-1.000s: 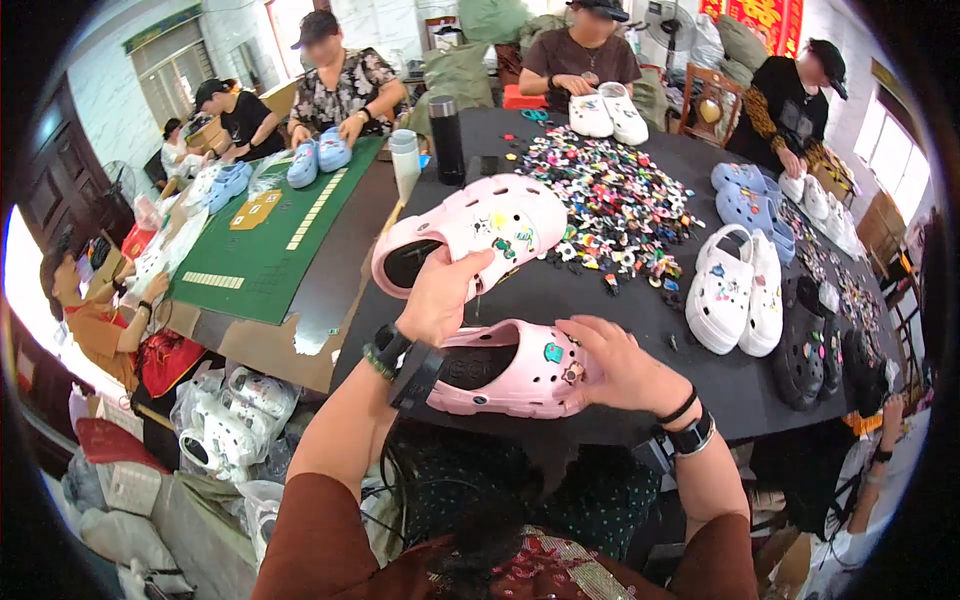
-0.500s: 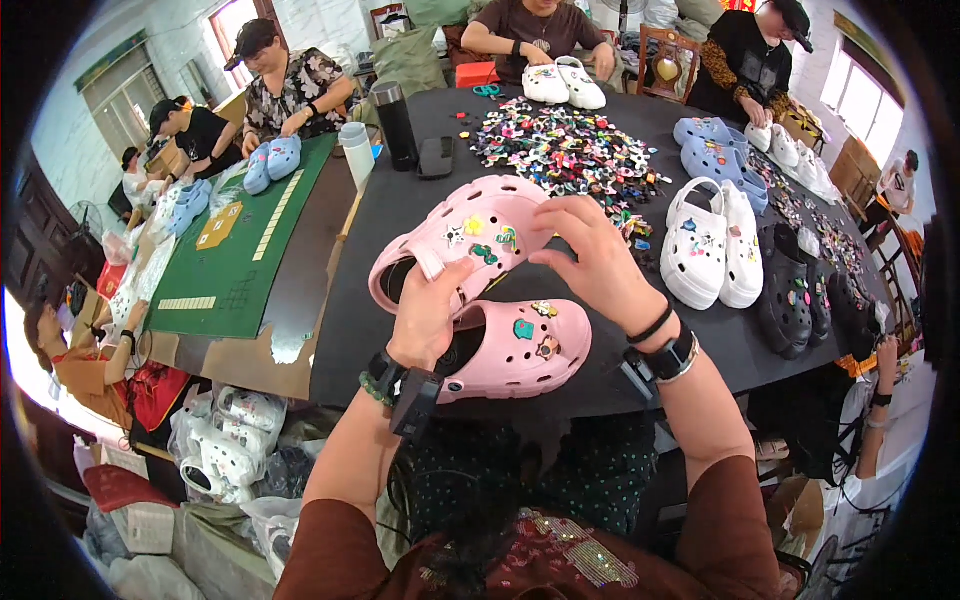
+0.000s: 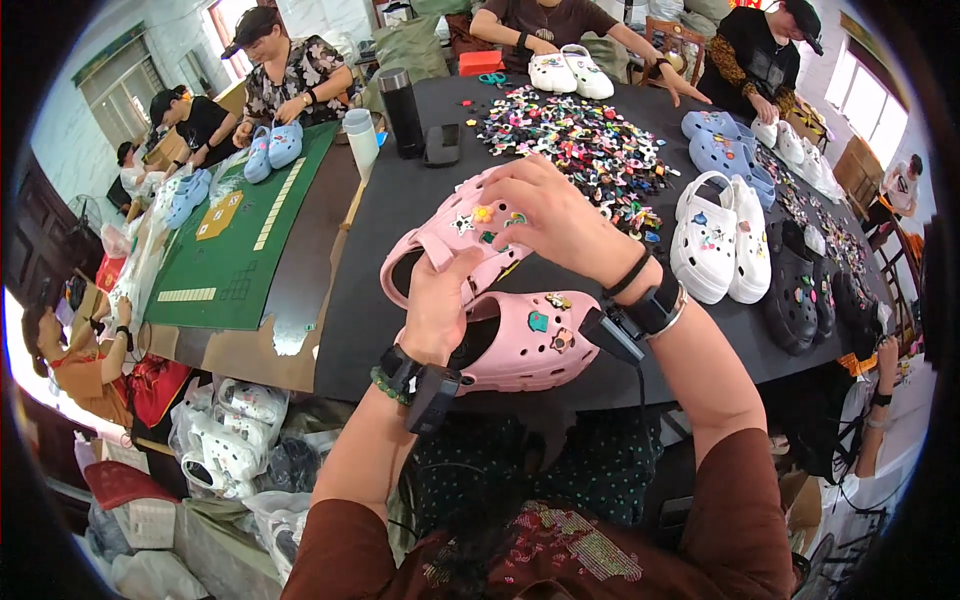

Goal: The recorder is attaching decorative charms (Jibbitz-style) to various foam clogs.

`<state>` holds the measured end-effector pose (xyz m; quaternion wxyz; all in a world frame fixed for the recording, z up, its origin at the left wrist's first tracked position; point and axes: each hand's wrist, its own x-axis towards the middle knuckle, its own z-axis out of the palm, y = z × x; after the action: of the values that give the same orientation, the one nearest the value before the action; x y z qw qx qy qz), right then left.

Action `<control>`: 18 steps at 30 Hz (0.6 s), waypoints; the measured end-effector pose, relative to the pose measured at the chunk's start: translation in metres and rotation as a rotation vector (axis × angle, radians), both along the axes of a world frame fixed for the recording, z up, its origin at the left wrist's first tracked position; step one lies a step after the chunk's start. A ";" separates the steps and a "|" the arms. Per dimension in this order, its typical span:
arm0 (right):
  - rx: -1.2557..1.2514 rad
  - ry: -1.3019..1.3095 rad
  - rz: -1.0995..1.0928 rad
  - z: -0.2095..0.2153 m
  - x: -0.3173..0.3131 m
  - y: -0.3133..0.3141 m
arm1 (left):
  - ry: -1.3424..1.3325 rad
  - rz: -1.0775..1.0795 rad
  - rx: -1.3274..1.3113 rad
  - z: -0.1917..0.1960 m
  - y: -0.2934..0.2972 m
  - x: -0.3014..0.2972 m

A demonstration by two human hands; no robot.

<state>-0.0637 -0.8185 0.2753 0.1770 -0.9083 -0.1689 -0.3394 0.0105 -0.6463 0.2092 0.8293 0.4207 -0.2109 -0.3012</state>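
A pink clog (image 3: 425, 240), dotted with small charms, is held up and tilted by my left hand (image 3: 437, 310), whose fingers wrap its side near the heel strap. Over its toe curls my right hand (image 3: 560, 225), with bent fingers and thumb on the upper beside a star charm and a yellow flower charm. My right fingertips are partly hidden, so a loose charm between them cannot be made out. Just below, a second pink clog (image 3: 525, 365) rests on the black table (image 3: 375, 205), with a green charm and brown charms on its toe.
A heap of colourful charms (image 3: 575, 150) spreads beyond my hands. White clogs (image 3: 703, 250), black clogs (image 3: 793, 310) and blue clogs (image 3: 722, 150) stand at right. A black bottle (image 3: 399, 110) and a phone (image 3: 441, 146) lie far left. Co-workers handle clogs around the tables.
My right hand has moved left and over the toe of the raised clog, covering some charms. The clog's toe has dipped out of view behind it. A co-worker's hand across the table reaches outward.
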 end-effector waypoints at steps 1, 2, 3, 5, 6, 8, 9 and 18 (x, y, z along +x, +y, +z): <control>-0.009 0.021 0.028 0.000 0.004 0.002 | 0.003 0.002 0.000 -0.001 0.000 0.000; -0.009 0.024 0.031 0.000 0.009 0.004 | 0.017 0.003 -0.016 -0.001 0.000 -0.001; -0.014 0.059 0.054 0.000 0.013 0.005 | 0.029 0.003 -0.034 0.000 0.000 -0.002; -0.051 0.081 0.102 -0.005 0.023 0.003 | 0.005 0.015 -0.040 -0.005 0.000 0.000; -0.053 0.082 0.107 -0.005 0.027 0.002 | -0.021 0.028 -0.044 -0.007 0.000 0.001; -0.080 0.102 0.149 -0.005 0.034 -0.001 | -0.043 0.041 -0.039 -0.008 -0.001 0.001; -0.059 0.113 0.155 -0.003 0.034 0.000 | -0.065 0.049 -0.032 -0.009 -0.001 0.001; -0.017 0.185 0.111 0.005 0.034 0.002 | -0.189 0.053 0.066 -0.013 0.000 -0.003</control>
<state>-0.0299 -0.8164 0.2805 0.2025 -0.9265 -0.2048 -0.2424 0.0075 -0.6461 0.1961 0.7992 0.4796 -0.2672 -0.2447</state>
